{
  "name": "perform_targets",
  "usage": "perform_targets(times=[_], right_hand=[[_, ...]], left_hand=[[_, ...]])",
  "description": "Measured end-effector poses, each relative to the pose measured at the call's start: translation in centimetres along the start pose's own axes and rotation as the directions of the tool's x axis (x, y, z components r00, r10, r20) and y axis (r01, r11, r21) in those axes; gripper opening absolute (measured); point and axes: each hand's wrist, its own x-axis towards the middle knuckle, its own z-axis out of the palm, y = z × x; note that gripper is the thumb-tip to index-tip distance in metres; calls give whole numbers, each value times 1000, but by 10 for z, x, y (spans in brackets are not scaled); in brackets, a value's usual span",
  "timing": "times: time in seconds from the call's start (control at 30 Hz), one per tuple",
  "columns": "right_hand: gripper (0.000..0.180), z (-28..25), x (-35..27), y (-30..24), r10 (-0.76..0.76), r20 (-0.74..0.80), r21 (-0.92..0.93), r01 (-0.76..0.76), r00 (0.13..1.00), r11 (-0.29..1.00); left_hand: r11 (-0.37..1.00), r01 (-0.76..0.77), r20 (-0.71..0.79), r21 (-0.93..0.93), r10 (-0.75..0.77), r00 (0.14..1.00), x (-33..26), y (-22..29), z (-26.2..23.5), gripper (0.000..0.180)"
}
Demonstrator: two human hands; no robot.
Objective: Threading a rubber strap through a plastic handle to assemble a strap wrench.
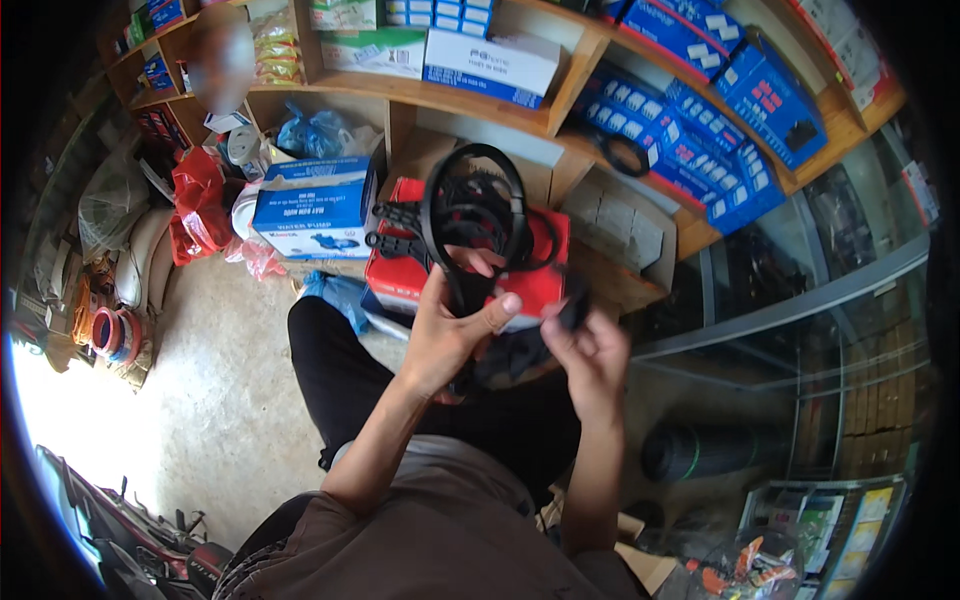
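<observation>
My left hand (450,325) is closed round the lower part of a black ring-shaped hoop (432,215), which stands up above a red box (545,285). Coiled black cables or straps and slotted black plastic pieces (400,215) lie on the box behind the hoop. To the right, my right hand (588,350) pinches a small black piece (572,308), blurred by motion. Whether that piece joins the hoop cannot be made out. Dark soft-looking material (512,358) hangs between my hands, over my lap.
A blue and white water pump box (312,210) stands left of the red box, near red plastic bags (200,205). Wooden shelves (540,118) with blue boxes rise ahead. A glass display case (780,310) is at the right. Bare concrete floor (230,370) shows at the left.
</observation>
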Motion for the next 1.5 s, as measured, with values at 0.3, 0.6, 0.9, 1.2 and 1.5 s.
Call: perform_targets(times=[0.3, 0.6, 0.9, 1.2, 1.5], right_hand=[[30, 0, 9, 3, -129, -34, 284, 133, 991, 949], [40, -20, -1, 26, -592, -394, -611, 281, 703, 740], [35, 21, -11, 55, -264, -75, -149, 251, 962, 957], [16, 32, 15, 0, -432, -273, -164, 400, 860, 902], [21, 41, 6, 12, -402, -204, -121, 385, 892, 915]], left_hand=[[983, 48, 160, 175, -76, 984, -4, -9, -7, 25], [960, 84, 168, 266, -132, 977, 2, 20, 6, 17], [958, -67, 158, 278, 23, 987, 12, 28, 18, 17], [998, -2, 172, 59, -8, 985, 14, 17, 12, 14], [993, -55, 128, -107, 69, 989, 6, -2, 23, 14]])
